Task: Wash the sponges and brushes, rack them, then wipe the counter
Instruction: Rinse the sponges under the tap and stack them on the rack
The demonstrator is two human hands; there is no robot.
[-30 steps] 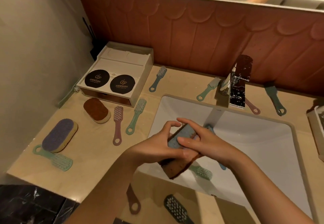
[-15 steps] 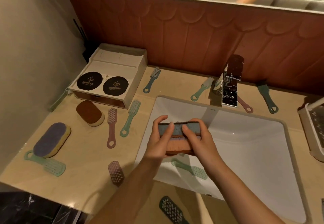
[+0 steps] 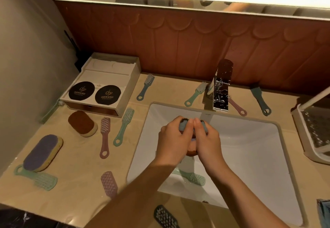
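Over the white sink (image 3: 250, 156), both hands squeeze a blue-topped orange sponge (image 3: 191, 152); my left hand (image 3: 172, 141) and right hand (image 3: 207, 140) curl round it with thumbs meeting on top. Most of the sponge is hidden. A green brush (image 3: 193, 177) lies in the basin under my wrists. On the counter to the left lie a brown sponge (image 3: 82, 123), a purple sponge (image 3: 42, 152), a pink brush (image 3: 105, 136) and a green brush (image 3: 124, 126). A drying rack (image 3: 314, 135) stands at the right edge.
The chrome faucet (image 3: 222, 88) stands behind the sink with brushes on either side (image 3: 194, 94) (image 3: 259, 98). A white box with two black discs (image 3: 101, 86) sits at the back left. More brushes lie along the front edge (image 3: 109, 183) (image 3: 165, 216) (image 3: 38, 177).
The hands rose toward the faucet and closed tighter, folding the sponge so less of it shows. The view tilted, bringing more of the rack into sight.
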